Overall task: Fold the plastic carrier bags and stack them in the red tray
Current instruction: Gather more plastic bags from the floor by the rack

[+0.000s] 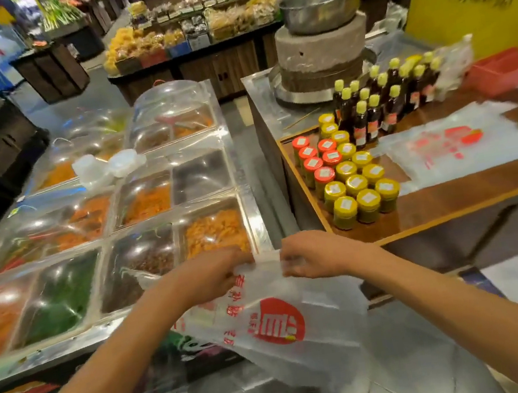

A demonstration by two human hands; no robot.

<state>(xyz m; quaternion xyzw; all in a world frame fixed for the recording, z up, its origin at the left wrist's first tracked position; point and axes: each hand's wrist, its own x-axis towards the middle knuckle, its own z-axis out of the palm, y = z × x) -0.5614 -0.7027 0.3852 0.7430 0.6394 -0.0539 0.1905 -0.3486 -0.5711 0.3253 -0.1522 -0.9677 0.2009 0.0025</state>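
Left hand (215, 277) and right hand (309, 257) each pinch the top edge of a translucent carrier bag (285, 319) hanging in mid-air; fingertips hidden behind the plastic. A second bag (463, 144) lies flat on the wooden counter (451, 199). Beyond it, the red tray (503, 70) is blurred and partly cut off at the right edge.

Single head-worn wide-angle cam, aimed fwd and down over both forearms. Close on hands at lower centre; pickle counter (241, 172) to left, wooden table (451, 199) to right, shop shelves (194, 32) well behind. Edges bowed by lens. No 2nd view.
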